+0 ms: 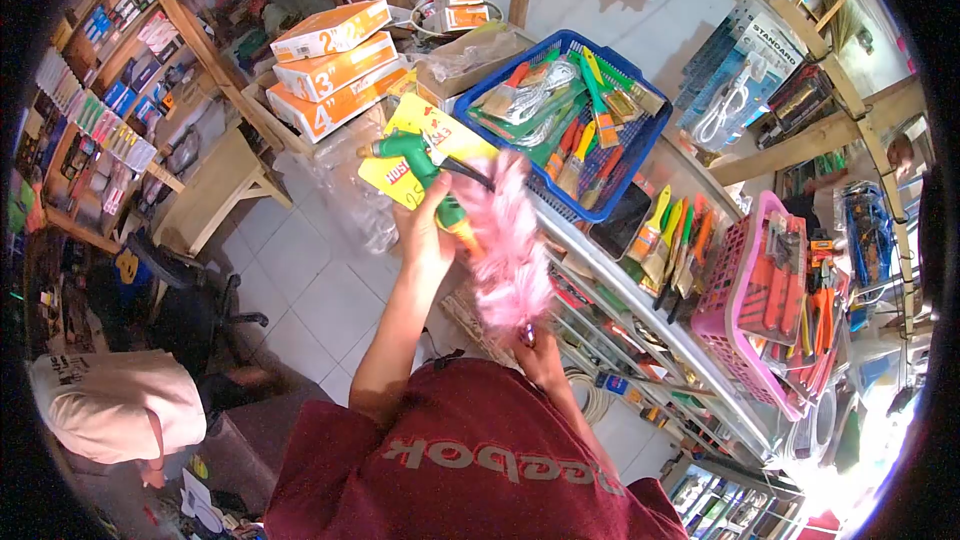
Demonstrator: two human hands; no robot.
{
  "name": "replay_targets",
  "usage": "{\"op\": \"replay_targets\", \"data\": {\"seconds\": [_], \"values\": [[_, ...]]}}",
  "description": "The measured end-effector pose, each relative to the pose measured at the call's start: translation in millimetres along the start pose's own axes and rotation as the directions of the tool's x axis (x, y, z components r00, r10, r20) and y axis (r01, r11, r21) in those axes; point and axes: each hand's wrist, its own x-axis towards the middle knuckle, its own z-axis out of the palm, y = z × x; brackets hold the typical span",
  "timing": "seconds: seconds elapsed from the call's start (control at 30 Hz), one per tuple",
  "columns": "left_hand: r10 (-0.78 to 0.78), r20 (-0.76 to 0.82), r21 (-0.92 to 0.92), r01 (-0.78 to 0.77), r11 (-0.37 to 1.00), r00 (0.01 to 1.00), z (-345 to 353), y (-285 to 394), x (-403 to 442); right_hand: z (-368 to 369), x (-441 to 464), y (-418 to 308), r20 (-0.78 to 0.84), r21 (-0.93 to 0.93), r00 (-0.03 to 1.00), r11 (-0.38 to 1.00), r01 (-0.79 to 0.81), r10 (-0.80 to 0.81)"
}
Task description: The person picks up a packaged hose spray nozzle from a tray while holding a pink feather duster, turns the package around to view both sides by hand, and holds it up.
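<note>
My left hand [428, 235] is closed round a green spray nozzle [413, 151] with a yellow lower part. A yellow product card [445, 130] with red print is attached to it. In my right hand [541, 360] is the short handle of a fluffy pink duster [508, 255], held upright in front of my chest. The duster's fibres are blurred and brush against the nozzle's side. Just beyond, a blue plastic basket [459, 112] holds paintbrushes and a coil of white cord [540, 90].
Orange-and-white boxes [335, 72] are stacked at the back left. On the right, a pink basket [722, 305] of tools stands on a glass display counter [680, 330], beside several paintbrushes [665, 240]. Shelves [120, 80] line the left. Another person [125, 405] bends at lower left.
</note>
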Motion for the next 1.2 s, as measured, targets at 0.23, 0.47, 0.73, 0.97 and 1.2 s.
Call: {"op": "replay_targets", "data": {"seconds": [0.23, 0.47, 0.73, 0.97, 1.2], "values": [[0.021, 0.014, -0.032, -0.021, 0.999, 1.0, -14.1, -5.4, 13.3, -8.5, -1.8, -3.5, 0.184, -0.164, 0.975, 0.982, -0.095, 0.125], [-0.028, 0.008, -0.053, 0.028, 0.998, 1.0, -7.8, -19.8, -11.3, -2.0, 20.8, -16.0, -0.124, -0.07, 0.992, 0.997, -0.027, 0.019], [-0.053, 0.057, 0.06, 0.05, 0.997, 0.997, -13.3, 4.1, -16.6, -38.3, 8.8, 8.0, -0.203, -0.286, 0.975, 0.946, -0.15, 0.093], [-0.023, 0.023, 0.052, 0.022, 0.998, 0.999, -12.6, 8.2, -19.9, -20.1, -13.1, 28.7, -0.205, -0.154, 0.979, 0.988, -0.009, -0.023], [0.171, -0.007, 0.098, -0.17, 0.981, 0.985, -13.1, 4.2, -17.7, -25.1, -25.1, 20.6, -0.262, -0.158, 0.965, 0.987, -0.042, -0.001]]}}
